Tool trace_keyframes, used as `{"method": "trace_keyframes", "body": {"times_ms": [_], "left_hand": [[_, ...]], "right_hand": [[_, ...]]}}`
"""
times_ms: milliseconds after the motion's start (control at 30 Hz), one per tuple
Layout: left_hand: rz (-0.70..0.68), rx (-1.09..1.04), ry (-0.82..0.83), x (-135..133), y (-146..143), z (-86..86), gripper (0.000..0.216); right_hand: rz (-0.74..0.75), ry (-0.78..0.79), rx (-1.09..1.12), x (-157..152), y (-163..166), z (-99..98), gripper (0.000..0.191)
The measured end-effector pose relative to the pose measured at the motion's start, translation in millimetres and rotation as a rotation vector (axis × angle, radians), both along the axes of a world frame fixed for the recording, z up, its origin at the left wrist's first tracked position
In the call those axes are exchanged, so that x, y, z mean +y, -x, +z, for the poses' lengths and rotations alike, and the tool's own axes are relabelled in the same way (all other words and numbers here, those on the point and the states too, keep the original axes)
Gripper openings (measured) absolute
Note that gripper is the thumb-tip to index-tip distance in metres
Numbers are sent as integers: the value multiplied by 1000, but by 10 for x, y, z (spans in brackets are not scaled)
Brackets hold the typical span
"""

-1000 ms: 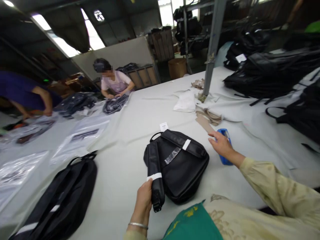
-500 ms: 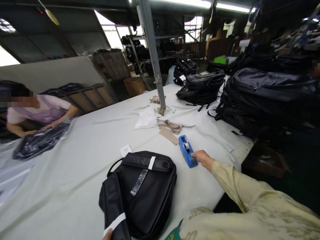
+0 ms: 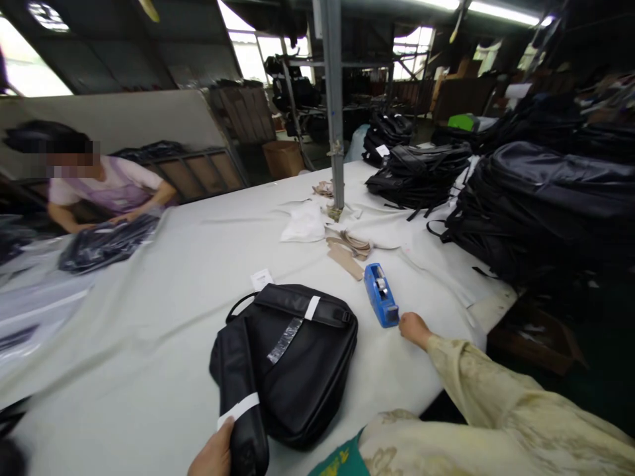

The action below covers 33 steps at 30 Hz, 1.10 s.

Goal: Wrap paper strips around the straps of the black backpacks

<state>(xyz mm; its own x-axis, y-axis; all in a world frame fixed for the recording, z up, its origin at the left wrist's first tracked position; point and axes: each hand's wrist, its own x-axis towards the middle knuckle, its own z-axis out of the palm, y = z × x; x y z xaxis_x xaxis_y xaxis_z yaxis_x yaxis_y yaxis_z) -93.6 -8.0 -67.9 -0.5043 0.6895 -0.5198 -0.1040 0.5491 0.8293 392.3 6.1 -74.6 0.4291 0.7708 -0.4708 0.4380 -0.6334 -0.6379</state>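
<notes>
A black backpack lies on the white table in front of me, with a strip of clear tape and a white label on its front. My left hand grips the backpack's folded shoulder strap, which has a white band round it. My right hand rests on the table just behind a blue tape dispenser. Its fingers look curled; nothing shows in them.
Tall stacks of black bags fill the table's right side. A grey metal post stands at mid-table with white cloth and beige straps beside it. Another person handles a bagged item at the far left.
My view swung to the right. My right hand left the tape dispenser and drew back towards me. My left hand kept its hold on the strap.
</notes>
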Motion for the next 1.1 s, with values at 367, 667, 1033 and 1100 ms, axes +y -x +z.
{"method": "trace_keyframes", "body": {"times_ms": [367, 667, 1033, 1100], "left_hand": [[-116, 79, -137, -234, -274, 254, 39], [-216, 244, -197, -262, -303, 305, 35], [-261, 200, -251, -289, -304, 319, 38], [-225, 94, -225, -283, -309, 318, 42]], "right_hand": [[1081, -122, 580, 385, 2194, 885, 18], [1215, -64, 171, 734, 3293, 787, 14], [1208, 120, 60, 812, 3355, 907, 17], [1211, 133, 77, 828, 3342, 943, 19]]}}
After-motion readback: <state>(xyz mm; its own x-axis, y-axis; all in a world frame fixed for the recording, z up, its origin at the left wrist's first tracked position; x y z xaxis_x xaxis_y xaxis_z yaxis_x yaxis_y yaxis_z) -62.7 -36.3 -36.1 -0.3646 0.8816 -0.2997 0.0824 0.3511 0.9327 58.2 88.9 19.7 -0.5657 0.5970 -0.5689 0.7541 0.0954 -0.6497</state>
